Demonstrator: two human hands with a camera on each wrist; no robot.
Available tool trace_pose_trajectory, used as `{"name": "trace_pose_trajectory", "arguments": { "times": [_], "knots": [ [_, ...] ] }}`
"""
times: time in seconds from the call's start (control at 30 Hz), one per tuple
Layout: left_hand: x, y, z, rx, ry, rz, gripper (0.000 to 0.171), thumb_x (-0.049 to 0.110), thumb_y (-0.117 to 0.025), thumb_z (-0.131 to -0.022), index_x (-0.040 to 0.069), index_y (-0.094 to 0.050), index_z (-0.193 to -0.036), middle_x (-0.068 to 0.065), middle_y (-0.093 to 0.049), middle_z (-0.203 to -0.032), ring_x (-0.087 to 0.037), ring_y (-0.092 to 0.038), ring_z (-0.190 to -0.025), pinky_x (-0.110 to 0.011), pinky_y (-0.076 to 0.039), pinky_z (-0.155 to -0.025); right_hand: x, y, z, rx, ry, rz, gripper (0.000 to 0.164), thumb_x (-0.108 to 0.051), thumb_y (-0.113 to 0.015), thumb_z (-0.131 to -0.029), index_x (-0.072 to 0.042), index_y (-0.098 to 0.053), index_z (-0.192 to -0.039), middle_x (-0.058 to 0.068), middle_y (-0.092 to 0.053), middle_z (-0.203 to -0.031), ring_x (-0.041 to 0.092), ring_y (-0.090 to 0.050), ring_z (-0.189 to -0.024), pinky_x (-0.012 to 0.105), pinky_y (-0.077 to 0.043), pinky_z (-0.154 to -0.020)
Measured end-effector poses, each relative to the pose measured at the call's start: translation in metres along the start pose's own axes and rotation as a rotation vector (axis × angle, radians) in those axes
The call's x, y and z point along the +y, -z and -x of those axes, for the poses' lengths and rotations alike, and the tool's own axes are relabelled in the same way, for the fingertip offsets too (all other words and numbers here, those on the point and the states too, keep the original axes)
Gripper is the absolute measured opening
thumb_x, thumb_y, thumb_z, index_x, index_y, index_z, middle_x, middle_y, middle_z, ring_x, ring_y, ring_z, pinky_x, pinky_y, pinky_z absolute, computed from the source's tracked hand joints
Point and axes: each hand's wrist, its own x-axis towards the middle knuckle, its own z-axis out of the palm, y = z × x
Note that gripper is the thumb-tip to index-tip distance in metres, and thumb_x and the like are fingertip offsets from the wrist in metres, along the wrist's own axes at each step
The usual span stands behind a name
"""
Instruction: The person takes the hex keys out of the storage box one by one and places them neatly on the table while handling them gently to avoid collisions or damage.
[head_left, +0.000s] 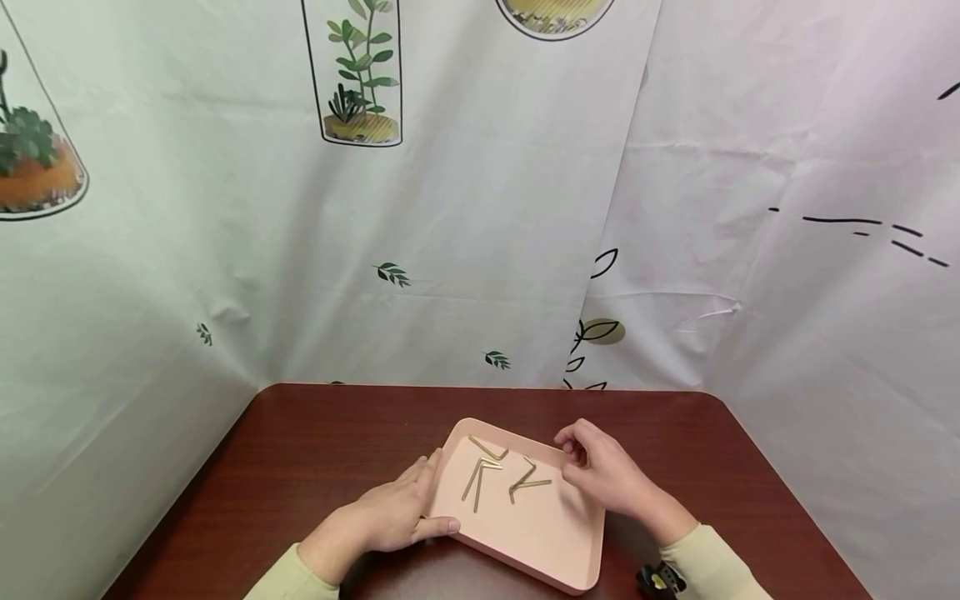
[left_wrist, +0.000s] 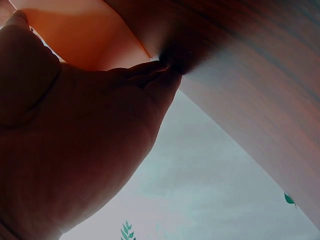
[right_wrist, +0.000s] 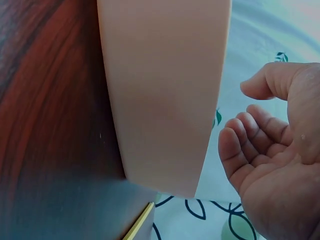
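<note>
A shallow pink tray lies at an angle on the table. Inside it are several brass-coloured L-shaped hex keys, some crossing one another. My left hand rests along the tray's left side, fingers straight against the outer wall and thumb at the near rim. In the left wrist view its palm is dark and covers part of the tray wall. Over the tray's right rim hovers my right hand, fingers loosely bent with nothing between them. The right wrist view shows that hand apart from the tray's side wall.
The dark red-brown table extends around the tray. A white printed cloth hangs behind the table and along both sides. At the right wrist, a small black device sits by the sleeve.
</note>
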Motion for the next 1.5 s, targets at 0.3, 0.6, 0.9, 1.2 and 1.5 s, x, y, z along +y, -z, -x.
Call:
{"name": "trace_pose_trajectory", "arguments": {
  "times": [0.3,0.6,0.9,1.2,1.5],
  "knots": [
    [0.0,0.001,0.0,-0.003,-0.009,-0.002,0.116,0.07,-0.069,-0.102,-0.011,-0.022,-0.171,-0.031,-0.033,-0.175,-0.046,-0.037,-0.162,-0.064,-0.043,-0.12,-0.002,-0.007,-0.004,-0.049,0.062,-0.047,0.029,0.008,-0.077,-0.086,-0.008,-0.07,-0.108,-0.005,-0.057,-0.095,0.009,-0.058,-0.086,0.025,-0.05,-0.073],
    [0.0,0.0,0.0,-0.002,-0.009,0.003,0.117,0.071,-0.069,-0.102,-0.01,-0.021,-0.172,-0.029,-0.033,-0.176,-0.045,-0.037,-0.162,-0.064,-0.044,-0.12,-0.003,-0.015,-0.006,-0.074,0.095,-0.062,0.028,0.008,-0.078,-0.085,-0.007,-0.07,-0.109,-0.004,-0.057,-0.095,0.008,-0.058,-0.087,0.024,-0.05,-0.073],
    [-0.001,-0.001,0.0,0.001,-0.014,0.001,0.117,0.07,-0.069,-0.102,-0.011,-0.021,-0.172,-0.03,-0.033,-0.175,-0.045,-0.037,-0.162,-0.063,-0.044,-0.12,-0.004,-0.021,-0.009,-0.105,0.124,-0.074,0.03,0.008,-0.076,-0.084,-0.004,-0.071,-0.111,-0.002,-0.06,-0.097,0.01,-0.059,-0.087,0.024,-0.053,-0.073],
    [0.0,0.0,0.001,0.001,-0.012,0.001,0.117,0.07,-0.069,-0.102,-0.011,-0.021,-0.172,-0.031,-0.033,-0.175,-0.044,-0.037,-0.162,-0.063,-0.044,-0.12,-0.005,-0.029,-0.014,-0.142,0.15,-0.039,0.03,0.009,-0.072,-0.082,-0.004,-0.071,-0.109,-0.001,-0.062,-0.099,0.01,-0.062,-0.087,0.025,-0.055,-0.075],
    [0.002,0.001,0.001,-0.002,-0.011,-0.001,0.117,0.07,-0.069,-0.102,-0.012,-0.022,-0.171,-0.03,-0.032,-0.176,-0.045,-0.038,-0.162,-0.063,-0.043,-0.121,-0.006,-0.034,-0.017,-0.201,0.154,-0.036,0.032,0.011,-0.073,-0.081,-0.004,-0.07,-0.109,0.001,-0.064,-0.099,0.012,-0.064,-0.089,0.026,-0.057,-0.077]
  ]
}}
